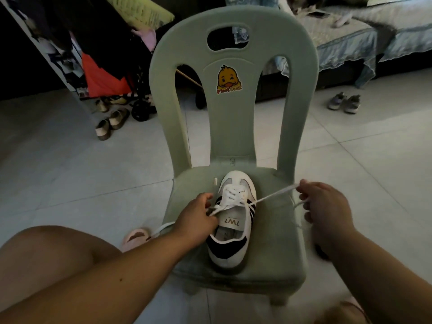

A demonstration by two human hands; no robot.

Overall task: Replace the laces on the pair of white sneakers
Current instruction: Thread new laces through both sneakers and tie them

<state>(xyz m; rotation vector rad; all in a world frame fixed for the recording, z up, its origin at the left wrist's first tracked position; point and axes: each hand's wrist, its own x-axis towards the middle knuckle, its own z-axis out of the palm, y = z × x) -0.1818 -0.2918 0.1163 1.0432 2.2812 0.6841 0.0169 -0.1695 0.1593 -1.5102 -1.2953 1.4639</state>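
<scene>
A white sneaker (233, 220) with black side stripes and a black heel stands on the seat of a green plastic chair (268, 260), toe toward the chair back. A white lace (271, 195) is threaded through its lower eyelets. My left hand (196, 218) pinches one lace end at the shoe's left side, beside the tongue. My right hand (325, 206) grips the other end and holds it taut, out to the right of the shoe. A small white piece (215, 181) lies on the seat left of the toe.
A pink slipper (135, 237) lies on the tiled floor left of the chair, beside my bare knee (58, 253). Beige shoes (112, 120) and a stroller stand at the back left. Grey shoes (343, 102) sit near a bed at the back right.
</scene>
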